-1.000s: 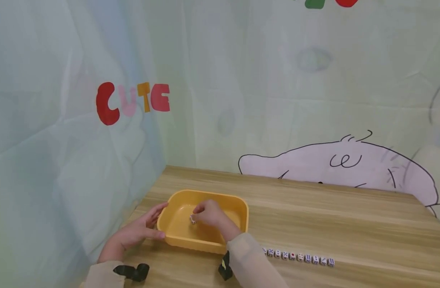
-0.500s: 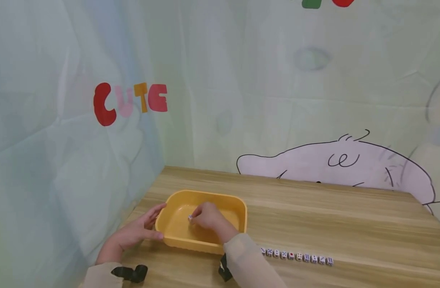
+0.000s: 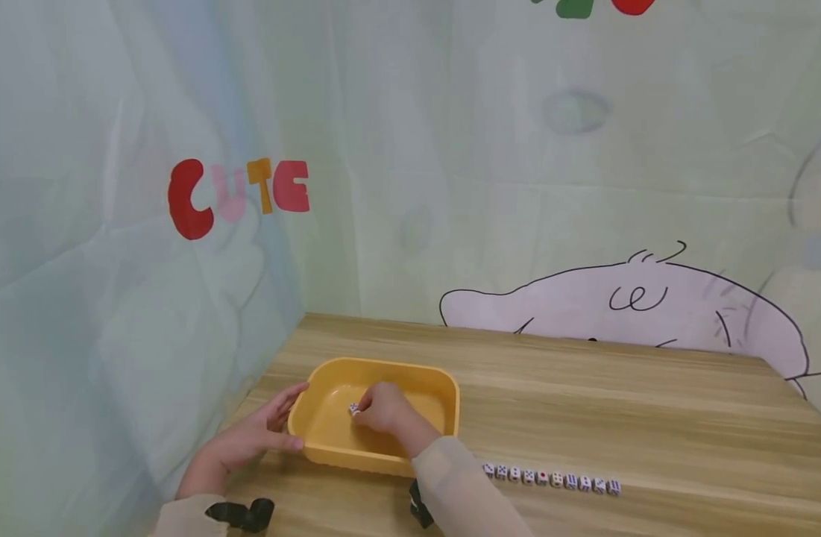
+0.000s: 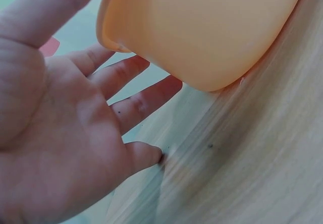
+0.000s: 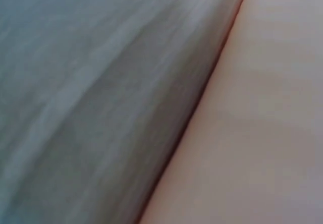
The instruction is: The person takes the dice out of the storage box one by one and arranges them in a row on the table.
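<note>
A yellow plastic tub (image 3: 444,388) sits on the wooden table (image 3: 618,403) near the left wall. My right hand (image 3: 378,409) reaches down into the tub and pinches a small white die (image 3: 353,409) at its fingertips. My left hand (image 3: 259,436) lies with straight fingers against the tub's left outer wall (image 4: 202,32), thumb over the rim. In the left wrist view the palm (image 4: 60,133) and fingers spread beside the tub's rounded corner. The right wrist view shows only a blurred sleeve and skin.
A row of several small white dice (image 3: 551,479) lies on the table to the right of the tub, near the front edge. Fabric walls with a "CUTE" sign (image 3: 238,194) and a cartoon drawing (image 3: 618,306) close in the left and back.
The right hand with the die has sunk slightly lower and leftward inside the tub. The left hand stays against the tub's side.
</note>
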Motion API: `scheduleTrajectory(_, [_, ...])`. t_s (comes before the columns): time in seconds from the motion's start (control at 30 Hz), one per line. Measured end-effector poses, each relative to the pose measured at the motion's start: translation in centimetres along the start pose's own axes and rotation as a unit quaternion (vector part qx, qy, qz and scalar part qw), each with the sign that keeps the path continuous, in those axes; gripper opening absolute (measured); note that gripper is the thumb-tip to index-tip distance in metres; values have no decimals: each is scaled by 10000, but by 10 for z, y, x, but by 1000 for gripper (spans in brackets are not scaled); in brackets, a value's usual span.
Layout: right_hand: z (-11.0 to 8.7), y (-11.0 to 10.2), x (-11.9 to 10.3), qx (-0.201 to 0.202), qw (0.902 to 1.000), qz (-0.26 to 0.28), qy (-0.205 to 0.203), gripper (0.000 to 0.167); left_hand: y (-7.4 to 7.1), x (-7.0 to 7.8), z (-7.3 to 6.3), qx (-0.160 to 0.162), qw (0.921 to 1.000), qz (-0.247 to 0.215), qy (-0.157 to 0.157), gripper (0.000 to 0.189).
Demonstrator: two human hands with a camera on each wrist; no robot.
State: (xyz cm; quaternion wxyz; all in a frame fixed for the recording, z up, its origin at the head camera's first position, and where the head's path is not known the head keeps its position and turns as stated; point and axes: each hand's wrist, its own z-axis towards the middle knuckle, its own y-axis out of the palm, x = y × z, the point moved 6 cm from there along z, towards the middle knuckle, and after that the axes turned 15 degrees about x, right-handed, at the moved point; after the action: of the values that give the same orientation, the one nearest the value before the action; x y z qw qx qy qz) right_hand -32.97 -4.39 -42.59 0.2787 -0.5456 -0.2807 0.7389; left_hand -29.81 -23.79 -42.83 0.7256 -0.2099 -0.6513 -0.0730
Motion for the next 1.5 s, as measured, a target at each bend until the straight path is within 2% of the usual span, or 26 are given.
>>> scheduleTrajectory(0.1, [0,2,0,3,10000,-65,18,13,-1,0,0,4,10000,54,36,91])
scheduleTrajectory(0.3, [0,1,-1,-25,9999,23,129,10,-1,-3,2,-1,9999,67,-84,91])
scheduleTrajectory(0.47, [-2,-3,-3,-134,9987,338,345,10,-1,-1,2,56,9999,140,18,91])
scheduleTrajectory(0.57, [-2,-8,-7,-148,9980,522,316,11,-1,-1,2,70,9998,192,12,91])
scheduleTrajectory(0.8, [-2,-28,-14,-42,9973,722,-115,11,-1,-2,4,43,9998,127,-137,92])
scheduleTrajectory(1.1, [-6,-51,-17,-129,9966,787,-213,10,-2,-3,2,-12,10000,-21,-27,93])
scheduleTrajectory(1.27, [-13,-67,-16,-162,9951,892,-394,8,-3,-4,3,63,9997,161,-159,94])
scheduleTrajectory(1.5, [-24,-95,-9,-109,9971,618,-424,9,-3,-4,3,111,9994,292,-151,93])
